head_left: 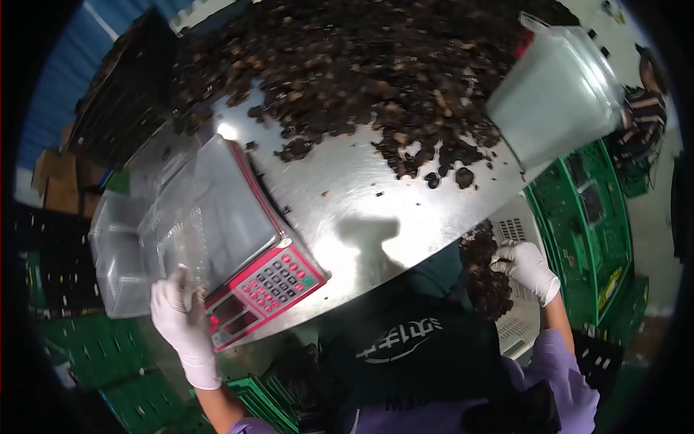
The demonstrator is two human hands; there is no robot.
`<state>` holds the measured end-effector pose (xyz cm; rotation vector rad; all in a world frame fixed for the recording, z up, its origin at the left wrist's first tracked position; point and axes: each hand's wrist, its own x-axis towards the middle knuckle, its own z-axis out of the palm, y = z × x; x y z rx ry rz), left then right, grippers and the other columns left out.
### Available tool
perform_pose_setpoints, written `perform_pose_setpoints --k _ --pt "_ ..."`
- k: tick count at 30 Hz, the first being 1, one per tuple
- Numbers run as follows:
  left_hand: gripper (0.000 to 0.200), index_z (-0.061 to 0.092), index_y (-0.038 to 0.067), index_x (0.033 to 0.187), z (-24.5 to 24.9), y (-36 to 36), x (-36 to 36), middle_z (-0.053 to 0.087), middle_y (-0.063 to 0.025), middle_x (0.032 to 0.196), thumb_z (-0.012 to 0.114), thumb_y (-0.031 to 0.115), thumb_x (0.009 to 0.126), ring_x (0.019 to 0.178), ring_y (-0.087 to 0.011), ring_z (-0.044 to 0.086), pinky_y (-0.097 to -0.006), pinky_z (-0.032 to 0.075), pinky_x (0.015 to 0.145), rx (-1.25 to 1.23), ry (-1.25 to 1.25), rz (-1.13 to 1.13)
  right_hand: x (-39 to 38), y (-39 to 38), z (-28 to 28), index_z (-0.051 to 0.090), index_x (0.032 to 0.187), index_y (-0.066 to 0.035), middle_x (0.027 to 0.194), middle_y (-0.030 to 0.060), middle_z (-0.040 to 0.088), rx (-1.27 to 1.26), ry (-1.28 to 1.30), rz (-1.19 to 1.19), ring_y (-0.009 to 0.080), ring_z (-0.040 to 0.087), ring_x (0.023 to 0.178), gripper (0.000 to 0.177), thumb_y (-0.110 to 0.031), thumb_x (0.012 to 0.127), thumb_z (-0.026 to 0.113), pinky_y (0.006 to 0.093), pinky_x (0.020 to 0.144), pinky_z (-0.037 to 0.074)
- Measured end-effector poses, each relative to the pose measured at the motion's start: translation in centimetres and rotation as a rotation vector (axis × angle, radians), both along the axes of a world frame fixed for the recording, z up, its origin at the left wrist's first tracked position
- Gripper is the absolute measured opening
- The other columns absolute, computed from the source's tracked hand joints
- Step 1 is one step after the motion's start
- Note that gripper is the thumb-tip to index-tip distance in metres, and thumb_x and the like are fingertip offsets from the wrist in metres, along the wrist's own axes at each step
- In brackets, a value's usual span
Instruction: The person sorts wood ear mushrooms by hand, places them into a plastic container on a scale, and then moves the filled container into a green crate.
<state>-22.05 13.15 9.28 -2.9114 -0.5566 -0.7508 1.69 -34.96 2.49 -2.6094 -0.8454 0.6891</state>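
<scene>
One clear box (206, 217) against left hand (182, 318)

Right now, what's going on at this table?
A person in white gloves stands at a steel table heaped with dark dried pieces. The left hand is at the near corner of a clear box that sits on a red scale. The right hand is down in a white basket beside the table, fingers against more of the same pieces. A second clear tub lies tipped at the table's far right.
</scene>
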Motion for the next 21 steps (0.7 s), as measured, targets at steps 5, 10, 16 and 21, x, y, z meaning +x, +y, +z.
perform_pose_setpoints --k 5,10,16,21 --pt "0.071 0.052 0.000 0.132 0.9 -5.9 3.8 0.058 -0.0197 0.122 0.080 0.013 0.069 0.119 -0.0374 0.053 -0.0438 0.041 0.101 -0.026 0.039 0.067 -1.1 -3.7 -2.0 0.066 0.084 -0.007 0.079 0.0060 0.068 0.219 0.249 -0.417 0.0199 0.065 0.068 0.008 -0.014 0.085 0.069 0.0300 0.062 0.049" --pt "0.084 0.033 -0.004 0.146 -2.7 -13.9 8.9 0.035 -0.0253 0.150 0.076 0.020 0.078 0.141 -0.0415 0.032 -0.0470 0.023 0.117 -0.657 0.039 -0.344 0.4 -0.8 -3.0 0.062 0.102 -0.001 0.090 0.0074 0.066 1.027 0.830 -0.751 0.0130 0.062 0.072 0.016 -0.010 0.093 0.052 0.0229 0.060 0.046" --pt "0.105 0.013 -0.002 0.153 -13.1 -14.8 20.5 0.009 -0.0277 0.159 0.066 0.056 0.083 0.144 -0.0516 0.007 -0.0597 0.010 0.116 -0.514 0.316 0.316 2.8 -0.5 -3.8 0.066 0.103 0.002 0.085 0.0071 0.064 1.278 0.741 -0.709 0.0115 0.055 0.068 0.023 -0.016 0.094 0.056 0.0231 0.058 0.044" --pt "0.101 0.023 -0.008 0.149 -17.0 -18.8 23.1 0.021 -0.0297 0.155 0.057 0.062 0.085 0.146 -0.0437 0.015 -0.0494 0.008 0.120 -0.273 0.211 0.094 2.0 -3.0 -3.8 0.067 0.101 0.002 0.082 0.0063 0.064 1.200 0.633 -0.787 0.0110 0.054 0.065 0.018 -0.012 0.094 0.057 0.0225 0.057 0.043"
